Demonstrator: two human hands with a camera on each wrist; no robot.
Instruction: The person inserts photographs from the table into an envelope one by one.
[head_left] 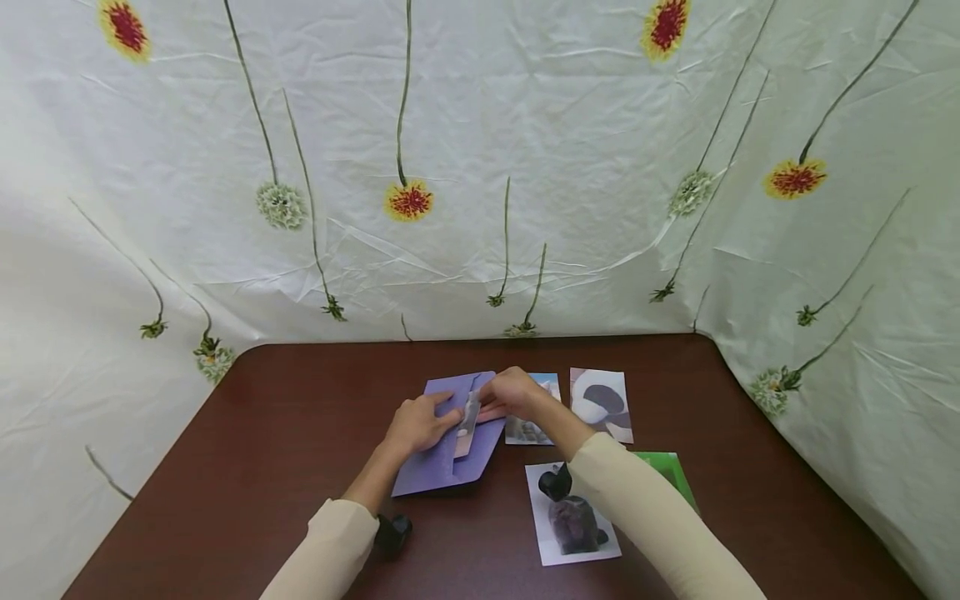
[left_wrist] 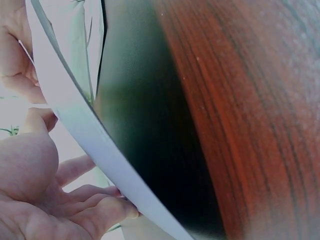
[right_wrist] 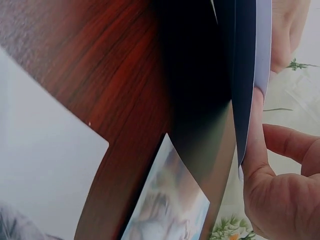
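Note:
A purple paper folder (head_left: 422,468) lies slanted on the table, with a small photo card (head_left: 463,440) in the gap along its middle. My left hand (head_left: 422,423) rests on the folder's left half, finger and thumb spread, the thumb reaching toward the card. In the left wrist view, fingertips (left_wrist: 131,209) touch the folder's pale edge (left_wrist: 92,127). From the right, my right hand (head_left: 513,393) reaches in with straight fingers beside the card. A finger (right_wrist: 257,135) lies between two layers of the folder (right_wrist: 243,85) in the right wrist view. Contact with the card is partly hidden.
Right of the folder lie a landscape photo (head_left: 545,385), partly under the right arm, and a grey-and-white picture (head_left: 600,392). Nearer is a white-bordered tortoise photo (head_left: 573,527). The right sleeve partly covers a green item (head_left: 667,467). A flowered cloth (head_left: 465,125) hangs behind the dark wooden table (head_left: 315,400).

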